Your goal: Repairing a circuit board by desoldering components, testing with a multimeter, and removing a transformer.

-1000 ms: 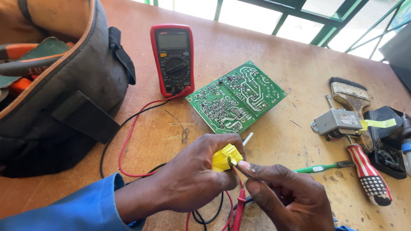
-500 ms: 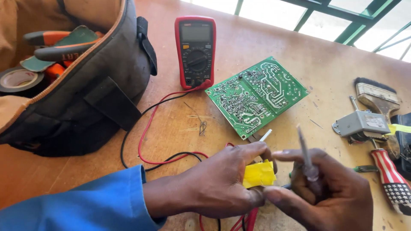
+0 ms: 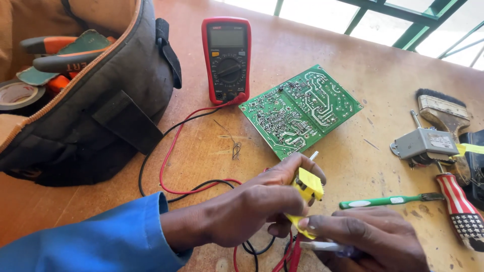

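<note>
My left hand (image 3: 252, 206), in a blue sleeve, grips a small yellow component (image 3: 308, 185) with a thin metal pin sticking up from it. My right hand (image 3: 373, 241) touches the component's lower edge with its fingertips and holds a slim pale tool (image 3: 322, 246) flat under the fingers. Both hands hover low over the wooden table (image 3: 322, 45) at the near edge. A green circuit board (image 3: 300, 108) lies solder side up just beyond the hands. A red multimeter (image 3: 227, 58) sits behind it, its red and black leads (image 3: 174, 151) trailing toward my hands.
An open dark tool bag (image 3: 96, 90) with orange-handled pliers and a tape roll fills the left. At the right lie a green toothbrush (image 3: 388, 201), a striped-handle screwdriver (image 3: 461, 211), a grey metal part (image 3: 426, 143) and a paintbrush (image 3: 443, 108).
The view has shifted down and left. My right hand has lowered the slim tool from upright to flat beneath its fingers. The left hand keeps its grip on the yellow component.
</note>
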